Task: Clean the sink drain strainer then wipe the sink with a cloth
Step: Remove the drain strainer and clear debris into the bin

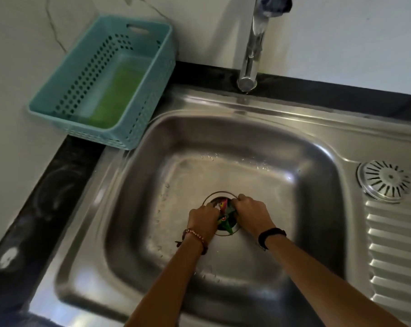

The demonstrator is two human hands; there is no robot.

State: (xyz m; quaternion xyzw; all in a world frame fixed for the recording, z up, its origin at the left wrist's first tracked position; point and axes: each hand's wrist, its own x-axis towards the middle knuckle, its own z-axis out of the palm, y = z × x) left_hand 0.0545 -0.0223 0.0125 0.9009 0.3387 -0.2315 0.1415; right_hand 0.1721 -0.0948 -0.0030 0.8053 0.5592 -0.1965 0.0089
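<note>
Over on the left, a teal basket [100, 83] sits on the dark counter [46, 192] with something green lying flat in its bottom, possibly the cloth for later, though it's too blurred to be sure. Moving in, the steel sink [223, 142] is wet with scattered droplets, and both hands are down at the drain opening [219, 197]. The left hand [203, 220] looks curled around colourful scraps [224, 212], red and green, maybe wrappers; the right hand [249, 214] is bunched on them too, fingers tucked under, so I can't tell exactly what each is pinching. The strainer [383, 180] itself rests on the draining board at the right, well apart from the drain. With the drain uncovered, my worry is a loose scrap slipping from wet fingers down the pipe. The tap [251, 55] above appears to be barely dripping.
</note>
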